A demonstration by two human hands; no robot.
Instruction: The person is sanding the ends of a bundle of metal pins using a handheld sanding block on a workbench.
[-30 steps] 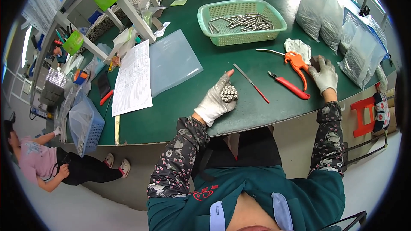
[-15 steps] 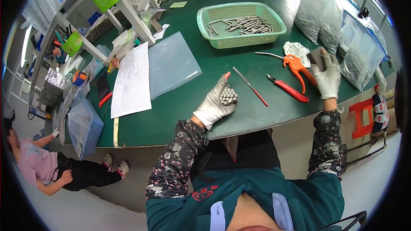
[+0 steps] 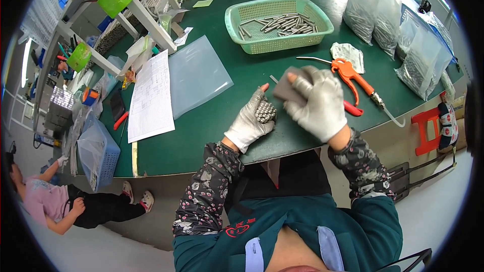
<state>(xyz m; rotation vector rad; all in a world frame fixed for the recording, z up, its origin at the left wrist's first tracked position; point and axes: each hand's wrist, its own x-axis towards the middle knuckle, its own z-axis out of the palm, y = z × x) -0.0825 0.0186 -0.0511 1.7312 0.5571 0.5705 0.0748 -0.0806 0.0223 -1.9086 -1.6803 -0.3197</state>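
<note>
Clamped around a bundle of metal rods, the worker's gloved left hand keeps their round ends turned up, near the front edge of the green table. Just beside it, the gloved right hand grips a brownish-grey block, fingers closed over it. From where I stand, a red handle pokes out past that hand. Farther out lie an orange air gun and a white cloth; beyond, a pale green basket holds loose rods.
</note>
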